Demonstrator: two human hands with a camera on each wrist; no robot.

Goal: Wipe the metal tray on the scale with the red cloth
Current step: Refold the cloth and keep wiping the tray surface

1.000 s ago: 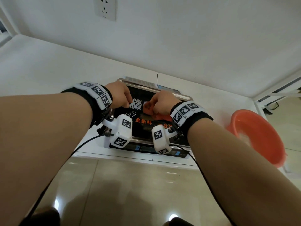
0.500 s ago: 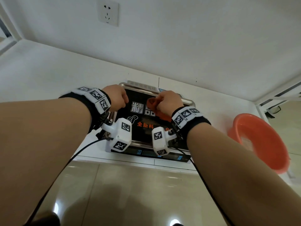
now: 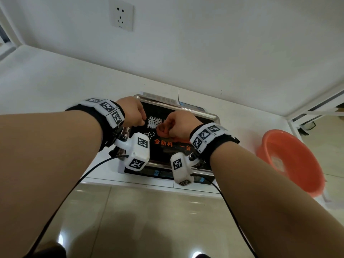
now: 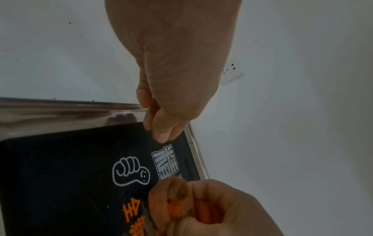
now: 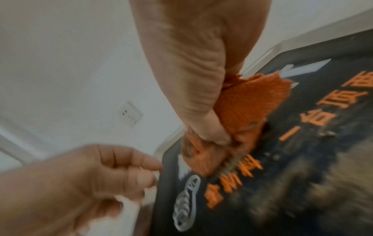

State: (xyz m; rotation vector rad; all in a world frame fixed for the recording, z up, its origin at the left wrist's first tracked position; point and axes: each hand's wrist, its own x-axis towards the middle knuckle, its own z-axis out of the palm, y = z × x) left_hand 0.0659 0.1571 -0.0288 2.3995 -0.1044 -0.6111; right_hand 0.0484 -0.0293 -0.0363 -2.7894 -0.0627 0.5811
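The metal tray [image 3: 204, 113] sits on the scale [image 3: 163, 173], its floor covered by a black printed film. My right hand [image 3: 176, 125] grips the bunched red cloth [image 3: 162, 130] and presses it on the film near the tray's middle. Up close, the cloth [image 5: 248, 105] bulges out of the right hand [image 5: 212, 127] against the print. My left hand [image 3: 135, 113] hovers at the tray's far left corner, its fingers curled with nothing in them. The left wrist view has the left hand [image 4: 161, 127] above the rim [image 4: 60, 111] and the cloth [image 4: 169, 201] below.
The scale stands on a white counter against a white wall with a socket [image 3: 121, 14]. An orange basin [image 3: 290, 161] sits at the counter's right end. Glossy tiled floor lies below the counter's front edge.
The right hand has rubbed the cloth away across the tray and then back toward the left. The left hand has stayed at the far left corner.
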